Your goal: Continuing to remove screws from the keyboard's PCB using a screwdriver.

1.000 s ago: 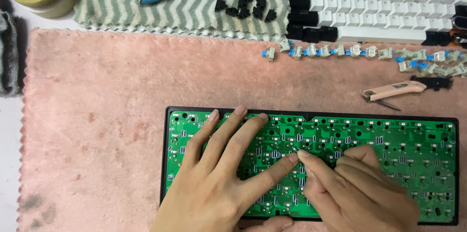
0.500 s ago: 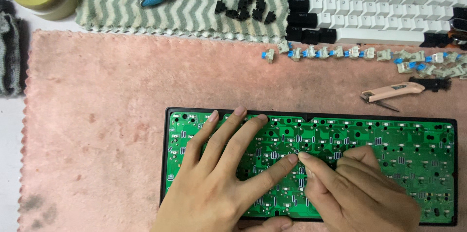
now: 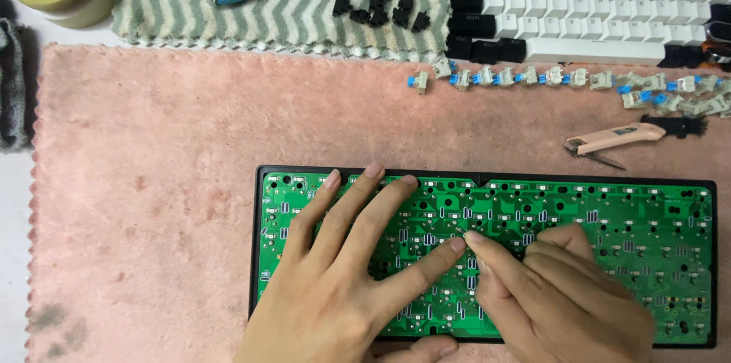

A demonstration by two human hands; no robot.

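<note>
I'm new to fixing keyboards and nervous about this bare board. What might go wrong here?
1. The left hand lies flat on the green circuit board; pressing may flex it or leave skin oil on the solder points.
2. The right hand pinches at a tiny spot mid-board; a slip might scratch it.
3. The loose switches could roll off the pink mat.

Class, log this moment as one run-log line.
left hand: flat on board | right hand: fingertip on board | mat: under board

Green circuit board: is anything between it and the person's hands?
Nothing visible. The left hand lies flat on the green circuit board, and the right hand touches it with its fingertips beside the left forefinger.
</note>
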